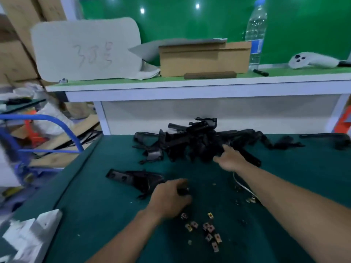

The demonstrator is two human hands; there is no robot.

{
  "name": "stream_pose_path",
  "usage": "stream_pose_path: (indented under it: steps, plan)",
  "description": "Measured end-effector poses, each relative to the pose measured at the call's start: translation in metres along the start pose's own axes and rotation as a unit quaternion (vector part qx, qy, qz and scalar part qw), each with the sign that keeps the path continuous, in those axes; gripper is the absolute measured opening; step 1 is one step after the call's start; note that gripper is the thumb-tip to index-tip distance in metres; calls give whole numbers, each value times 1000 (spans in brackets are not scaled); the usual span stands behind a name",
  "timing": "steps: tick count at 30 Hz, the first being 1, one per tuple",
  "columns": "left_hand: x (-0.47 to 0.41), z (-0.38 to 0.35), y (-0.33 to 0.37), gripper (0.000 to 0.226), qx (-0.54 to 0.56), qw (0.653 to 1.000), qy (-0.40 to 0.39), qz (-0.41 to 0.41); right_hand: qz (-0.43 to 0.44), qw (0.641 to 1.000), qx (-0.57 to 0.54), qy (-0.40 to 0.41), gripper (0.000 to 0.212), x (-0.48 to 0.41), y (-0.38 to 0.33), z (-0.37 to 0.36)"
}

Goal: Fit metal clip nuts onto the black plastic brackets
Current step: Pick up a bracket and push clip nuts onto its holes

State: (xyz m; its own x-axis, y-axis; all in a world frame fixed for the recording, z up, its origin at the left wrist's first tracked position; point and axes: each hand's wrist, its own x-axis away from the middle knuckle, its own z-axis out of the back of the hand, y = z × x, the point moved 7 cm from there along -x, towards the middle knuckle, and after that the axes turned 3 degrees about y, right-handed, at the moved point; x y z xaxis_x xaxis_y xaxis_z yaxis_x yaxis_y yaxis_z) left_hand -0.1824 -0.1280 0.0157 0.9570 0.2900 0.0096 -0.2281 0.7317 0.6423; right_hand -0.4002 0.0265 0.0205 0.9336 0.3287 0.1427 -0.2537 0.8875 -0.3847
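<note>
1. Head view: your left hand (pixel 171 198) curls its fingers round the near-right end of a lone bracket (pixel 133 178). The bracket is a flat, matte black plastic piece with holes along its far-left arm, lying on the green mat (pixel 95 215) left of centre.
2. Your right hand (pixel 230 160) reaches into the near edge of a heap of black plastic brackets (pixel 193 143). The heap is a tangle of angular arms and curved ends, piled at the far middle of the mat below the shelf (pixel 190 88).
3. The clip nuts (pixel 208 229) lie loose on the mat just on the near side of your left hand. They are small folded metal pieces, brassy to coppery, roughly a dozen, scattered close together.
4. A few more brassy pieces (pixel 250 200) show at the left edge of your right forearm, which covers part of them.
5. Your right fingertips are buried among the black parts, so it cannot be told whether that hand grips a bracket or only touches the heap. Blur smears your left fingers and the dark end they hold. The heap's brackets merge into one dark mass.
6. On the shelf, a cardboard box (pixel 205 59) sits at centre, with a water bottle (pixel 255 33) standing just to its right.
</note>
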Motion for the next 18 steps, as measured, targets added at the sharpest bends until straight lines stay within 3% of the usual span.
stream_pose_path:
  steps: [3, 5, 8, 12, 15, 18]
  plan:
    - [9, -24, 11, 64, 2, 995, -96, -28, -21, 999, -39, 27, 69, -32, -4, -4]
    - [10, -34, 14, 61, -41, 992, -108, -55, -40, 995, -47, 80, 72, -45, -6, 0]
    - [7, -37, 21, 51, -65, 994, -51, -77, -55, 990, -9, 133, 67, -60, -9, 7]
    - [0, -39, 30, 29, -85, 993, 7, -83, -72, 992, 13, 102, 58, -73, -4, 11]
    - [-7, -42, 31, 12, -78, 994, 36, -71, -127, 973, 28, 190, 42, -58, 8, 31]
    - [-12, -42, 29, 12, -69, 994, 67, -56, -167, 951, -48, 256, 42, -30, 23, 45]
